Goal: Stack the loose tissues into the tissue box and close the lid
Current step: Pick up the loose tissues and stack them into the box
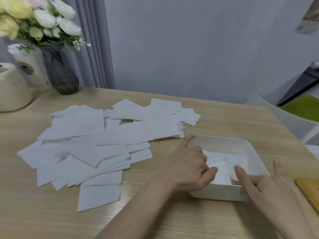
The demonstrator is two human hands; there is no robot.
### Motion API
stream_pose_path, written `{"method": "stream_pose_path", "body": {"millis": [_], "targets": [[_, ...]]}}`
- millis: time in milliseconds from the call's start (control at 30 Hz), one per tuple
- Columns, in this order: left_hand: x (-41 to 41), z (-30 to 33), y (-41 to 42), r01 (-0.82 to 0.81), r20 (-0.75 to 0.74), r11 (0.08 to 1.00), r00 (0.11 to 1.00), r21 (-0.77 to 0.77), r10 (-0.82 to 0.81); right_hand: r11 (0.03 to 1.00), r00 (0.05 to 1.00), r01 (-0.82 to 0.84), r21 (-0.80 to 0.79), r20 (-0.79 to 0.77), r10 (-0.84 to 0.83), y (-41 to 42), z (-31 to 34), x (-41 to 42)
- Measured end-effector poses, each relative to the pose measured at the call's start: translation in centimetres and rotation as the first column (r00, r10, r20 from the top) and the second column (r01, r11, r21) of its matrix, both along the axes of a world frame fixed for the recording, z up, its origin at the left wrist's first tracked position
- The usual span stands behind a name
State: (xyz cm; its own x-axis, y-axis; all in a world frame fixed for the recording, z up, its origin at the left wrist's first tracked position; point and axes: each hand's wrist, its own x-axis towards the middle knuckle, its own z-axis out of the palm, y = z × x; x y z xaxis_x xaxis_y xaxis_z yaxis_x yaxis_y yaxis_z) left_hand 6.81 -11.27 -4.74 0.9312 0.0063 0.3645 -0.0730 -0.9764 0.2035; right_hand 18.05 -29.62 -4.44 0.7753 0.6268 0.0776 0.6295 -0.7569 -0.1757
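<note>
Inside the lidless tissue box point(248, 147), relaxed left hand point(188, 168) and right hand point(269, 188) press stacked tissues point(222, 163).

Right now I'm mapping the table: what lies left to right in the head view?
Cream container → dark vase → loose tissues → left hand → tissue box → yellow object.

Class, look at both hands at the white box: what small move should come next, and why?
Probably lift the left hand out of the tissue box and reach for the loose tissues on the table. Few tissues lie inside, both hands, the right hand too, are pressing them, and the large spread waits.
</note>
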Motion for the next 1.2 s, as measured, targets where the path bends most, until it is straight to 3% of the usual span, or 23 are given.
{"method": "stream_pose_path", "body": {"millis": [200,300,567,667,800,933,1200], "targets": [[0.3,0.7,0.6,0.049,-0.086,0.999,0.995,-0.021,-0.05,0.985,0.999,-0.006,0.17,0.052,-0.002,-0.9,-0.2,0.0],[0.5,1.3,0.8,0.065,-0.161,0.998,0.985,-0.02,-0.067,0.992,0.989,-0.025,0.12,0.15,0.006,-1.0,0.5,-0.9],[1.1,1.0,1.7,0.094,-0.173,0.995,0.98,-0.034,-0.098,1.0,0.985,-0.012,0.009,0.174,0.01,-0.6,1.8,-1.5],[1.2,0.8,1.7,0.095,-0.167,0.995,0.981,-0.033,-0.099,0.996,0.994,-0.056,0.066,0.098,0.049,-0.4,1.0,-1.2],[1.3,0.9,1.8,0.102,-0.177,0.994,0.978,-0.03,-0.106,0.991,0.991,-0.132,-0.009,-0.02,0.132,-0.1,1.6,-0.8],[1.2,0.8,1.7,0.1,-0.167,0.994,0.98,-0.033,-0.104,0.98,0.982,-0.182,-0.079,-0.059,0.178,0.2,1.7,0.0],[1.1,0.5,1.9,0.094,-0.165,0.993,0.981,-0.072,-0.105,0.979,0.977,-0.192,-0.064,-0.11,0.184,0.1,1.7,0.1]]}}
